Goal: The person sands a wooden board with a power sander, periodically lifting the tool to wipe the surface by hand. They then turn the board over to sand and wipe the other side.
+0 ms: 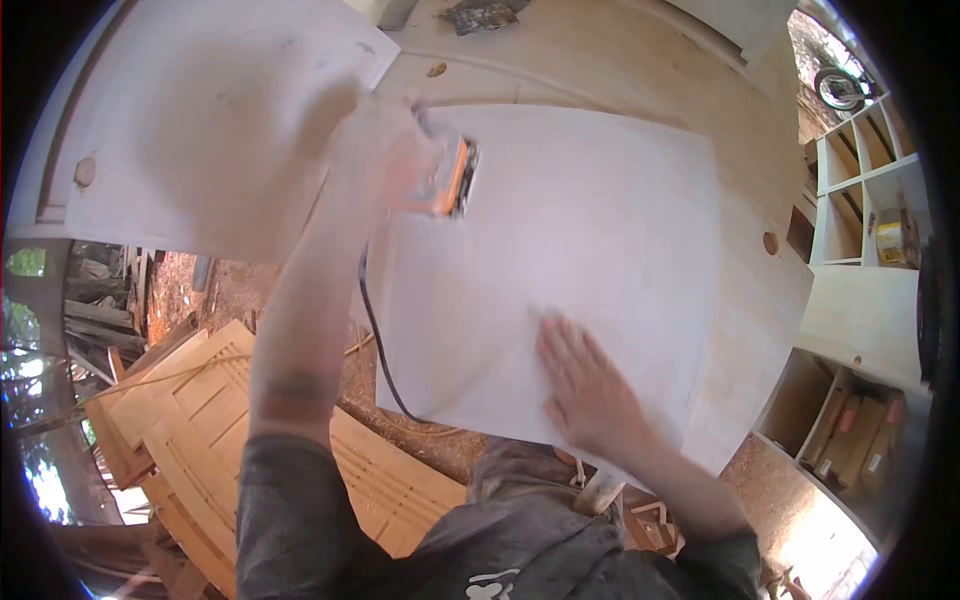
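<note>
My left hand (398, 165), smeared by motion, is closed around an orange and black electric sander (461, 180). The sander rests on the upper left part of a white panel (560, 250). From it a dark cord (372, 318) runs down along the panel's left edge. Lower down on the same panel, my right hand (585, 385) lies flat with fingers stretched out, holding nothing. The panel sits on a larger pale board (752, 190) with round holes.
Another white panel (220, 130) lies at the upper left. Wooden panelled doors (205, 420) are stacked below left. White shelving (845, 225) and an open cabinet (795, 400) stand at right. A crumpled dark sheet (478, 17) lies at the far edge.
</note>
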Tool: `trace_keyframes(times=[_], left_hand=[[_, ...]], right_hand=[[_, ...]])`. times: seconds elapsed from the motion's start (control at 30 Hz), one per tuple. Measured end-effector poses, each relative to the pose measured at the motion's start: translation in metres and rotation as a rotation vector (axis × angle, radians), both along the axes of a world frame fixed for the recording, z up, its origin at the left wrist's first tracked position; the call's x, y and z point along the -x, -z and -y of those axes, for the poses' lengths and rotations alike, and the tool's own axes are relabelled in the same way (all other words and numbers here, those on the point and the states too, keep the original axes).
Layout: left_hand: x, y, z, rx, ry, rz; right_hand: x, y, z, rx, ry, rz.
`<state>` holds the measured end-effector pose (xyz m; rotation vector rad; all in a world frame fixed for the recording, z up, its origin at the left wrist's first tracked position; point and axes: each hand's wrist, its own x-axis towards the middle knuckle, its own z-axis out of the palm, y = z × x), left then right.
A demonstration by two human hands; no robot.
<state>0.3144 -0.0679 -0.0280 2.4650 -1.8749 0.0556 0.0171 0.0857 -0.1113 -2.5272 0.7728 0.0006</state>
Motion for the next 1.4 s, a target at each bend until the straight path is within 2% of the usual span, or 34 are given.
trace_keyframes(times=[0.07,0.17,0.3,0.37,0.53,0.67,0.77,0.9,1.0,1.17,1.3,1.4], left_hand=[[-0.014,-0.004,0.045,-0.108,-0.004,-0.050],[-0.038,0.003,0.095,-0.059,0.070,-0.062],[-0.048,0.001,0.096,-0.047,0.099,-0.041],[-0.048,0.000,0.072,-0.058,0.069,-0.060],[-0.015,-0.005,-0.046,-0.022,0.010,-0.092],[0.023,-0.019,-0.151,-0.099,-0.047,-0.136],[0.057,-0.030,-0.217,-0.134,-0.115,-0.161],[0.094,-0.034,-0.280,-0.106,-0.099,-0.156],[0.104,-0.030,-0.295,-0.094,-0.094,-0.157],[0.072,-0.026,-0.247,-0.046,-0.116,-0.143],[0.025,-0.017,-0.150,-0.090,-0.092,-0.148],[-0.001,-0.009,-0.071,-0.008,0.002,-0.035]], right_hand=[[0.005,-0.003,-0.027,-0.037,-0.031,-0.018],[0.008,-0.002,-0.047,-0.031,-0.036,0.000],[0.006,-0.007,-0.048,0.005,-0.022,-0.014],[0.006,-0.007,-0.048,0.029,-0.020,-0.024],[0.003,-0.002,-0.054,0.065,0.020,0.024],[0.005,0.003,-0.054,0.074,0.046,0.082],[0.007,0.013,-0.036,0.216,0.077,-0.016],[0.018,0.023,0.037,0.429,0.322,-0.120],[0.046,0.025,0.083,0.475,0.507,-0.149],[0.067,0.027,0.075,0.457,0.646,-0.134],[0.076,0.034,0.067,0.399,0.627,0.021],[0.075,0.025,0.068,0.347,0.650,0.071]])
